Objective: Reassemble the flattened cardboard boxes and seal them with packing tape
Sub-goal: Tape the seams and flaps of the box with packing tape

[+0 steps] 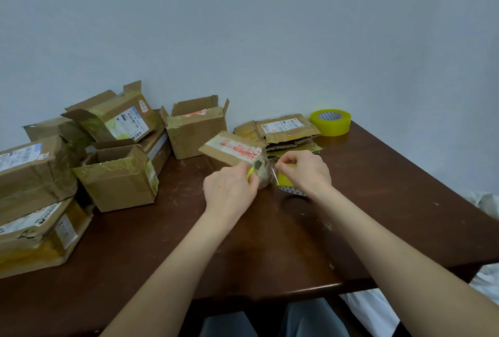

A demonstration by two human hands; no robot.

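A small cardboard box with red print on white tape lies in the middle of the dark wooden table. My left hand grips a yellow-green cutter at the box's near right corner. My right hand holds a yellow tape roll, and a clear strip of tape stretches from it to the box. A stack of flattened boxes lies just behind, toward the wall.
Several assembled and open boxes crowd the left side of the table. A second yellow tape roll stands at the back right by the wall. White fabric shows past the table's right edge.
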